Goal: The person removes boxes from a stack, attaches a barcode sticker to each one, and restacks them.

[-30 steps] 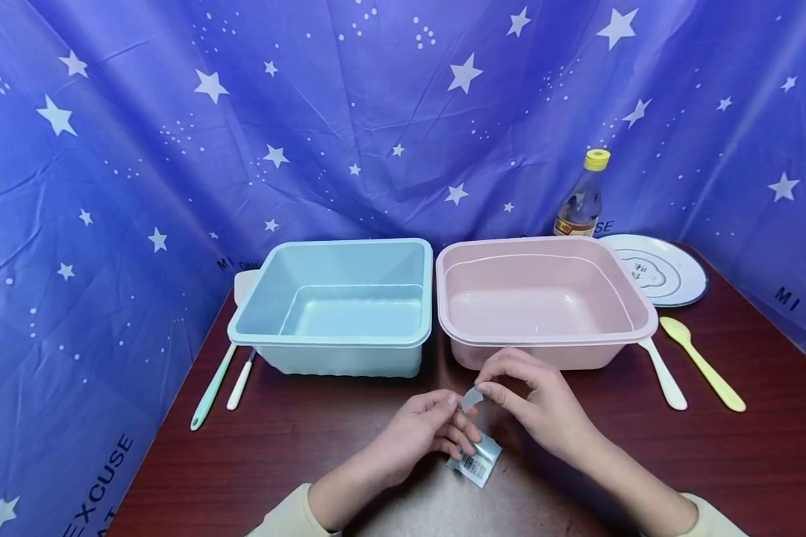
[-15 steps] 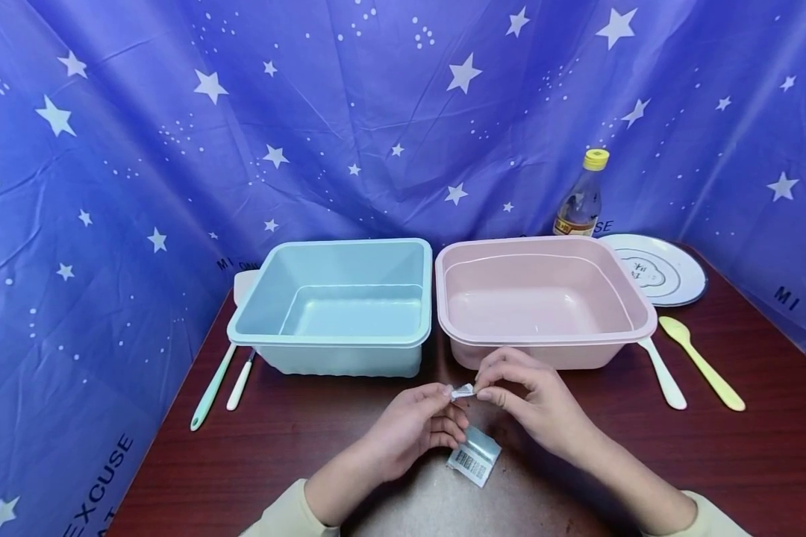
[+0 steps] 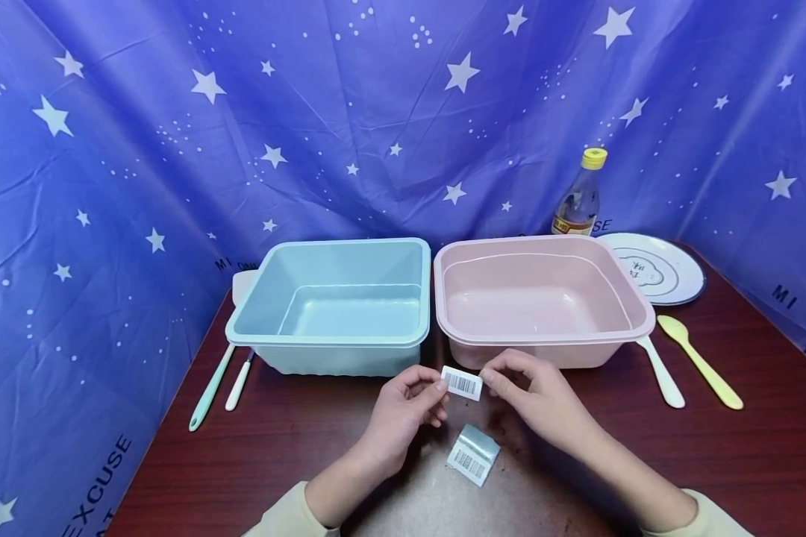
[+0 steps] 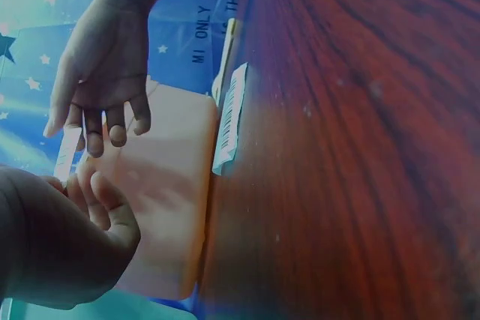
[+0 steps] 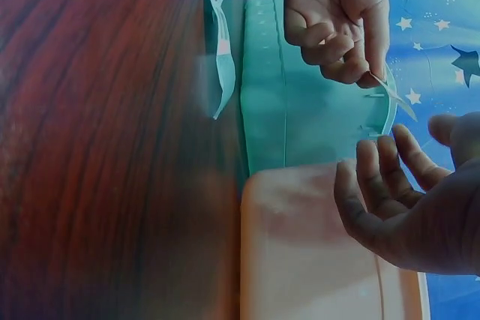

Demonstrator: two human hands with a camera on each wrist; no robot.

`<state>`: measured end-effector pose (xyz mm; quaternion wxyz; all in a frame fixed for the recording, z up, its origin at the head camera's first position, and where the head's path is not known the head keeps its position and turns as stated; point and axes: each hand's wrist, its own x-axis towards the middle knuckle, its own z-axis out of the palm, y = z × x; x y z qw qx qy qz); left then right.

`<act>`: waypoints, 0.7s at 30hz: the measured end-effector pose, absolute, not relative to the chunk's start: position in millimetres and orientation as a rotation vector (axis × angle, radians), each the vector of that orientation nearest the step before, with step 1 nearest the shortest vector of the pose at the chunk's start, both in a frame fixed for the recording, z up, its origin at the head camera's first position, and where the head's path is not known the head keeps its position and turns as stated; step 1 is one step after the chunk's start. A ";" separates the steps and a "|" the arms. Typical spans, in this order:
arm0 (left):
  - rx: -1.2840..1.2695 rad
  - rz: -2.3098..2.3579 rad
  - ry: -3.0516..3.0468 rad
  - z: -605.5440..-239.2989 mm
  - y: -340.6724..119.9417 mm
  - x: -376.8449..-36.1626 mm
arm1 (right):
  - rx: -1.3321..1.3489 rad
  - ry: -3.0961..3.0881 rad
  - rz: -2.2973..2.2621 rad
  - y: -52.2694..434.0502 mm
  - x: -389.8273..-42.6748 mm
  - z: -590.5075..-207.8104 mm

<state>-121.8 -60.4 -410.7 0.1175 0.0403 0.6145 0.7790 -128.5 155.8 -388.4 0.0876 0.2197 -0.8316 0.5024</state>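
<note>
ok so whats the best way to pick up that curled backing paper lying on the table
Pinch the backing paper at its raised far edge, coming from above and from the tubs' side. It lies curled, that edge lifted off the table, so fingertips can probably slip under there; the barcode end lies flatter.

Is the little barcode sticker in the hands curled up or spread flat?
Spread flat: the barcode sticker shows its whole printed face, pinched between left hand and right hand.
</note>
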 end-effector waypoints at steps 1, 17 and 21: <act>0.124 2.282 1.816 -410.6 -60.3 -121.8 | 0.655 -2.491 1.493 155.6 -128.2 -388.5; 0.322 1.970 2.351 -406.7 -47.6 -128.8 | 0.556 -2.546 1.332 165.1 -120.9 -397.6; 0.322 2.027 2.313 -405.0 -39.6 -132.1 | 0.543 -2.519 1.300 170.7 -119.2 -398.6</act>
